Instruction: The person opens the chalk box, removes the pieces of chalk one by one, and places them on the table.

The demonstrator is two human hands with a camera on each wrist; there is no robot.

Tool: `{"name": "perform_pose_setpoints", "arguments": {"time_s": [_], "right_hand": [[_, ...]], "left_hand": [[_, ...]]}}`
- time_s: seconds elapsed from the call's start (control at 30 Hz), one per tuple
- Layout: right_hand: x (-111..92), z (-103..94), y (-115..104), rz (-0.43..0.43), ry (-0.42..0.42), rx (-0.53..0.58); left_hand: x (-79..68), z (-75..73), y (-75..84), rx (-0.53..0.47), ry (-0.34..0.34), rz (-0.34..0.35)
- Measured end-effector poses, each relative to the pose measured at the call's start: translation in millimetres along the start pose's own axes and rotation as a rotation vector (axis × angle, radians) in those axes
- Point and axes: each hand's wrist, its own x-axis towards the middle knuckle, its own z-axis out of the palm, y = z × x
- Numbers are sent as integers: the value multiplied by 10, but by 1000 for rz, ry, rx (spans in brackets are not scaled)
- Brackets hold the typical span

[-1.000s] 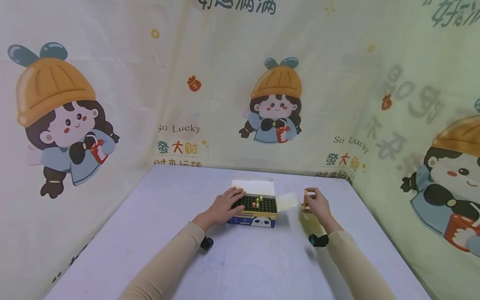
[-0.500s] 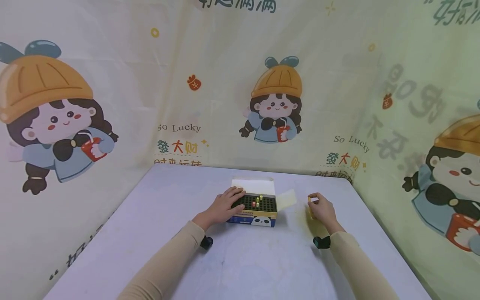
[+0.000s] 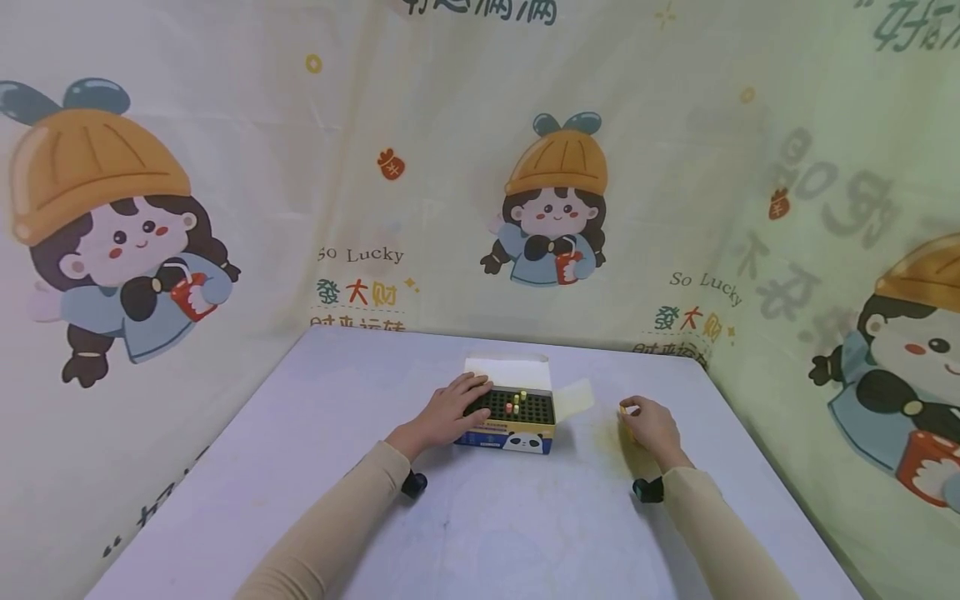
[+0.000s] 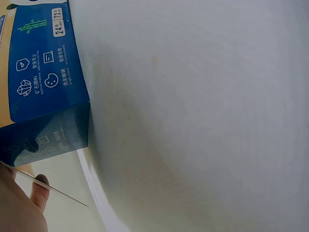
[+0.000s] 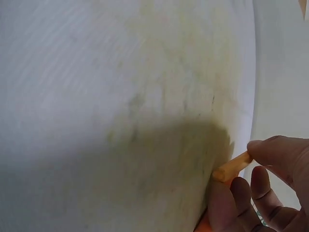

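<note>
A blue and yellow chalk box [image 3: 491, 440] with a panda on its front stands lid up on the table, its black holed insert [image 3: 534, 410] bearing several coloured chalks [image 3: 509, 408]. Across the left end of the box lies my left hand [image 3: 448, 412], fingers spread over the top and thumb near the front edge. To the right of the box, my right hand [image 3: 654, 427] pinches an orange chalk stick [image 5: 231, 168] between thumb and fingers, just above the table. Below those fingers in the right wrist view, another orange piece [image 5: 204, 223] shows partly; its kind is unclear.
The raised white lid [image 3: 507, 372] leans at the back of the box and a pale side flap [image 3: 573, 398] sticks out right. Yellowish smears mark the white tabletop [image 5: 164, 82]. Printed cloth [image 3: 435, 208] hangs around the table.
My right hand has moved right and a little toward me with the chalk, which has tipped from upright and is now mostly covered by the fingers. The left hand stays on the box.
</note>
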Motion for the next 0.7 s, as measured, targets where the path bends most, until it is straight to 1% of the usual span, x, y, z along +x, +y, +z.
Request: {"name": "perform_pose_setpoints", "arguments": {"time_s": [0.2,0.57,0.7], "right_hand": [[-2,14,41,-2,-6,-23],[45,52,68,2,-42,-36],[37,46,60,-3,-38,-27]], "left_hand": [[14,19,-21,9,5,3],[11,24,-28,13,5,9],[12,19,-23,11,10,16]]}}
